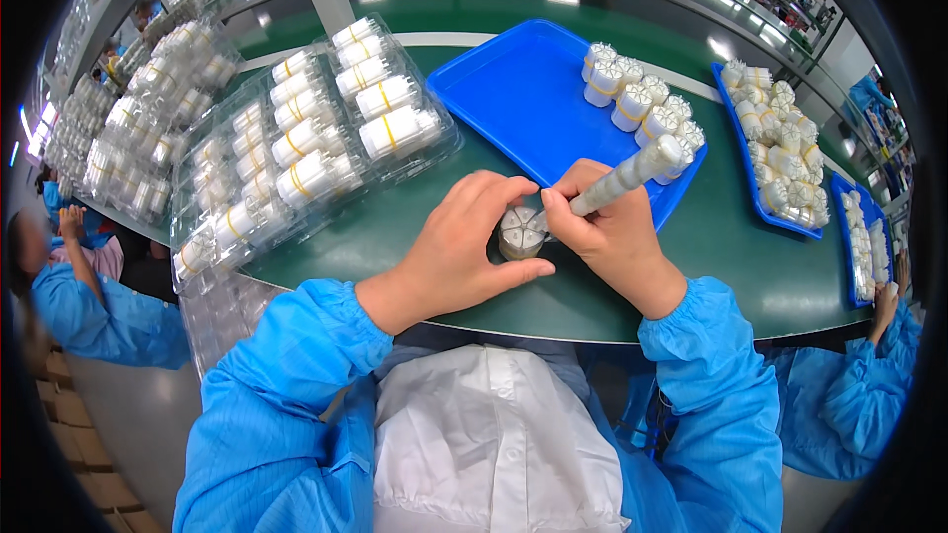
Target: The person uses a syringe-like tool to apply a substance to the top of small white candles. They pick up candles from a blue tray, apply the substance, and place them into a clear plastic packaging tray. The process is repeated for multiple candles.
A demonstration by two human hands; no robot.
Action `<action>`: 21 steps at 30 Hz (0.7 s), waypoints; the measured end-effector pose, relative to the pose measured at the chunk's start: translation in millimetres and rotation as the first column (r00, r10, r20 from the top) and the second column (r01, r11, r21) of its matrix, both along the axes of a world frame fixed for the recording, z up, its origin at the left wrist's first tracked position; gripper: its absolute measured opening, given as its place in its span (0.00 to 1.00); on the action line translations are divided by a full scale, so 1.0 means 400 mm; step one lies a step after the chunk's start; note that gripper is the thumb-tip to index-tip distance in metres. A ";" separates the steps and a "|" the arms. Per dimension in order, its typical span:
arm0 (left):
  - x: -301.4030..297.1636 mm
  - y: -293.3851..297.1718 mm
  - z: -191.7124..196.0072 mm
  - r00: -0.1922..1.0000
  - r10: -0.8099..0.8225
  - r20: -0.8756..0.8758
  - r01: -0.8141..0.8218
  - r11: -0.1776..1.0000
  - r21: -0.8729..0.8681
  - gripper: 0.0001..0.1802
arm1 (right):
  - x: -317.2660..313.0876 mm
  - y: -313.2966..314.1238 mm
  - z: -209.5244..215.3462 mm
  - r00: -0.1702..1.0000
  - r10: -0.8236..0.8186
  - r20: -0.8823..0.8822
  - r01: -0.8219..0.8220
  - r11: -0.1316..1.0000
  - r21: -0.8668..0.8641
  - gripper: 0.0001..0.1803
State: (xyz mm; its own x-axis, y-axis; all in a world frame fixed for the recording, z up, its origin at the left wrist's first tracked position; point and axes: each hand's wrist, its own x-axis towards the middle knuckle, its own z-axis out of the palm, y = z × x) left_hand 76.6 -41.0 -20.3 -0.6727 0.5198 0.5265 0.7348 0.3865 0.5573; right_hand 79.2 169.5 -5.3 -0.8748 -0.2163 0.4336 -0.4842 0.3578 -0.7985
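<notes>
On the green table in front of me stands a small round part [520, 228], greyish, its top split into wedge-like segments. My left hand [452, 245] curls around it, thumb at the near side and fingers at the far side. A thick pen-like tool with a pale, wrapped-looking handle [629, 176] is gripped in my right hand [620, 245]. It slants up to the right, and its lower end meets the part's edge by my fingertips, where the tip is hidden. Just beyond my hands lies a blue tray [523, 89] with several white round parts [632, 104] along its right side.
At the left, clear plastic trays [415, 143] hold white cylinder bundles with yellow bands [316, 178]. Two more blue trays of white parts [780, 148] stand at the right. Co-workers in blue sleeves sit at the left [109, 301] and right [849, 385]. A rail runs behind the table.
</notes>
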 end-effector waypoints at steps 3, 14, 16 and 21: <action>0.009 0.001 -0.002 0.987 0.063 0.144 -0.054 0.996 -0.064 0.34 | -0.001 0.006 0.001 0.999 -0.003 -0.043 0.002 1.000 -0.017 0.08; 0.000 0.002 -0.009 0.997 -0.068 0.028 0.066 0.996 0.060 0.38 | -0.001 0.006 0.010 1.000 0.002 0.025 -0.001 1.000 -0.013 0.09; 0.002 0.002 -0.004 0.999 -0.027 0.044 0.027 1.000 -0.012 0.38 | 0.002 0.006 0.004 1.000 0.003 0.029 -0.003 1.000 -0.004 0.09; 0.005 -0.001 -0.017 0.994 -0.004 0.112 -0.003 0.998 0.056 0.37 | 0.004 0.012 0.009 1.000 -0.007 -0.024 0.004 0.996 -0.093 0.09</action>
